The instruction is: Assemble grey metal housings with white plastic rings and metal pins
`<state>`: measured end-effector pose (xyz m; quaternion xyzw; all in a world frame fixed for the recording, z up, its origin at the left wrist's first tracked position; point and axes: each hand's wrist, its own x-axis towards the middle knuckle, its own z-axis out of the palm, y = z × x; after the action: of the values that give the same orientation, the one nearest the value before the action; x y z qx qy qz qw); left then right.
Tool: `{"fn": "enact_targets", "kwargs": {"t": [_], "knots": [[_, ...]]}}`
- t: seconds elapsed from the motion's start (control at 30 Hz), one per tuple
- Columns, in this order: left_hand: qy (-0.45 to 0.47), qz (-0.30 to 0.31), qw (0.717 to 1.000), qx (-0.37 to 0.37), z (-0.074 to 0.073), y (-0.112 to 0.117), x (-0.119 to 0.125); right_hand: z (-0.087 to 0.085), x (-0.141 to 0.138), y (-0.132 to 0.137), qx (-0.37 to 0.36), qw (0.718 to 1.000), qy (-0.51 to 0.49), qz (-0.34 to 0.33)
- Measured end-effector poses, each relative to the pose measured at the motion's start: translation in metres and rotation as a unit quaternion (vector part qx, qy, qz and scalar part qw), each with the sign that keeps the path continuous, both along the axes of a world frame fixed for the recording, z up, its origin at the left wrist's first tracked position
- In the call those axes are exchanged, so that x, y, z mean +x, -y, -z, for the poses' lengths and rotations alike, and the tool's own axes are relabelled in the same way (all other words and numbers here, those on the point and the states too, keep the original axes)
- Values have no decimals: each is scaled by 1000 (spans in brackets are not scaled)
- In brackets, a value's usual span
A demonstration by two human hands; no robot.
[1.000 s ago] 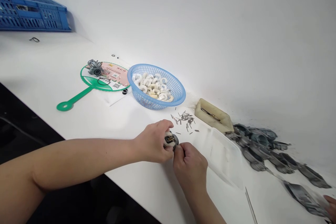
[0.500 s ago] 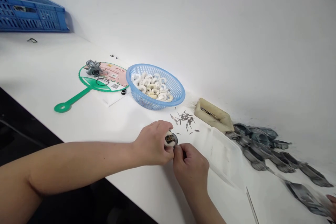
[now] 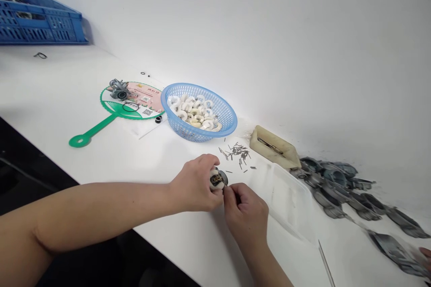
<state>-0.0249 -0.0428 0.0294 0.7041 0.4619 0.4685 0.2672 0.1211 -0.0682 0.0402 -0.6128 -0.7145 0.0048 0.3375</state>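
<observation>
My left hand [image 3: 195, 184] is closed round a small round part [image 3: 218, 179] with a white body and a dark, brassy centre, held just above the white table [image 3: 101, 152]. My right hand [image 3: 245, 213] is pinched right beside that part, fingertips touching its lower right edge; what they pinch is too small to make out. A scatter of several thin metal pins [image 3: 237, 152] lies just beyond the hands. A clear plastic tray [image 3: 286, 197] sits to the right of my right hand.
A light-blue basket [image 3: 220, 119] of white rings stands behind the hands. A green hand fan [image 3: 111, 114] carries a grey metal part [image 3: 118, 89]. A beige block [image 3: 274, 147], a row of grey castings [image 3: 340, 188], a blue crate [image 3: 40, 18] and another person's fingertip [image 3: 424, 253] are also there.
Both hands stay together on the small part with only slight finger movement. The view has shifted a little.
</observation>
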Motion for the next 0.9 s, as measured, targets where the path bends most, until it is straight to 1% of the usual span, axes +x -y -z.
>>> {"fn": "enact_targets", "kwargs": {"t": [0.33,0.47,0.63,0.73,0.8,0.9], "knots": [[1,1,1000,-18,-2,0,0,-2,5,-3,4,999,29,-44],[-8,-1,1000,-17,-3,0,-1,-1,5,-3,7,998,36,-43],[-18,7,1000,0,-1,-1,-2,0,7,-3,28,995,68,-64],[-18,15,1000,11,1,-2,-4,0,8,-4,43,991,90,-92],[-17,19,1000,15,2,-3,-4,-1,8,-4,41,991,84,-96],[-23,19,999,23,3,-3,-4,-2,5,-4,2,997,28,-68]]}}
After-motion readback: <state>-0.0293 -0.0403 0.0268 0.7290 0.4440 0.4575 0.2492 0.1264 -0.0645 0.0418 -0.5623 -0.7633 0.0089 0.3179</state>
